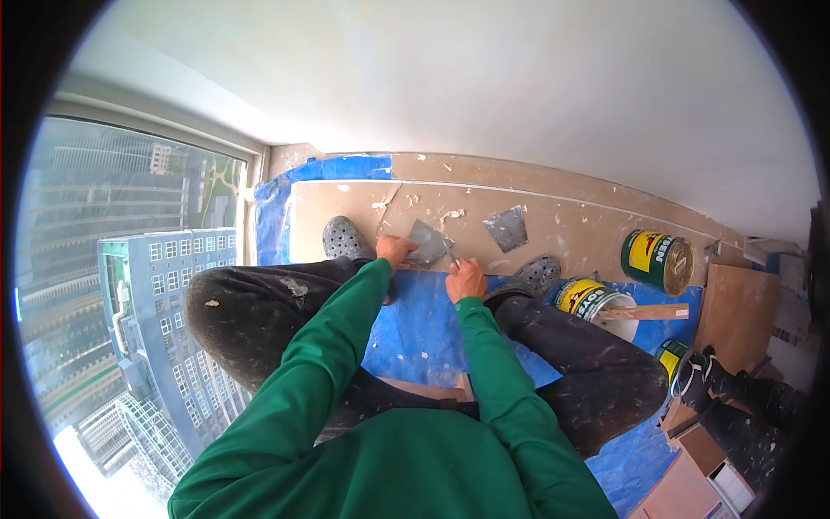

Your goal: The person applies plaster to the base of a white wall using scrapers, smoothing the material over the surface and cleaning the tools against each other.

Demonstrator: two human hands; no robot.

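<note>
Sheet [430, 242], dark grey and roughly square, lies just right of the left hand [395, 251], whose nearly closed fingers appear to pinch its left edge. The right hand [467, 281] has its fingertips drawn together near the sheet's lower right corner; whether they grip that corner or something small, I cannot tell. With a hold only at the edge, the sheet could twist or bend if the two hands pull unevenly.

Pale flakes [451, 214] sit on the brown board [333, 203] beyond both hands; grit like that could catch under the sheet and mark it or let it slide. A second grey sheet [507, 228], beyond and right of the right hand, lies loose near the right clog [538, 275], so a shift of that foot could scuff or push it.

Farther right of the right hand, an open bucket [577, 297] stands just beside that clog, with a wooden stick [653, 312] jutting over its rim. A knock from the right leg could tip the bucket or flick the stick out, and anything inside could spill onto the blue sheeting [411, 333].
</note>
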